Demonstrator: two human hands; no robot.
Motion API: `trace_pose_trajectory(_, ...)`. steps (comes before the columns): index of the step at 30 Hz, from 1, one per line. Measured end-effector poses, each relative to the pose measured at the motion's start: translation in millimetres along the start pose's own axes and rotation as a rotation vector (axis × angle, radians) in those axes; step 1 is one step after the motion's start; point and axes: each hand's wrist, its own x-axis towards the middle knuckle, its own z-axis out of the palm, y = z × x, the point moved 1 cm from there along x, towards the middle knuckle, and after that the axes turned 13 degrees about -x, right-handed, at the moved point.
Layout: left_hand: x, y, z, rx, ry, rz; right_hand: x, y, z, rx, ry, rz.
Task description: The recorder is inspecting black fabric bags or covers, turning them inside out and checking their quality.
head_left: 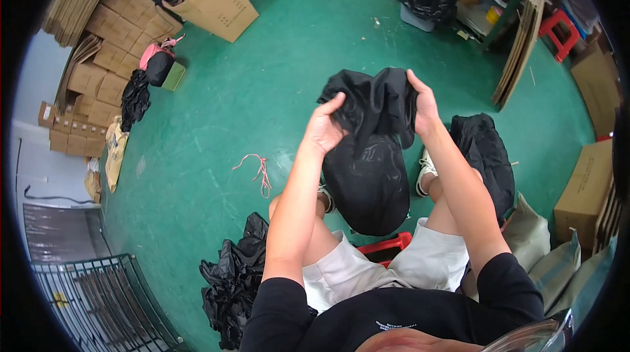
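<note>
A piece of black cloth (375,99) is stretched between my two hands in front of me, its middle hanging in folds. My left hand (326,127) grips its left side, thumb on top. On the right edge, my right hand (424,104) pinches it with the thumb pointing up. Below the cloth, a bulky rounded black bundle (366,188) stands between my legs; the cloth hides its upper end, so I cannot tell whether the two are joined. Another black fabric bundle (485,162) lies beside my right leg.
Under me is a red stool (394,243). A crumpled black plastic bag (237,283) lies at my left, a pink string (264,171) on the green floor. Woven sacks (528,230) and a carton (584,185) stand at right. An open carton (220,4) and stacked boxes (111,57) are farther off.
</note>
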Motion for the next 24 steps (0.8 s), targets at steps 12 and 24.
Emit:
trace_pose_trajectory(12,13.1,23.7,-32.6,-0.298,-0.010,0.297,-15.2,-26.7,6.9,0.073,-0.032,-0.140)
trace_pose_trajectory(24,25.9,14.7,-46.8,0.103,0.103,0.359,8.3,0.2,-16.2,-0.248,0.278,0.126)
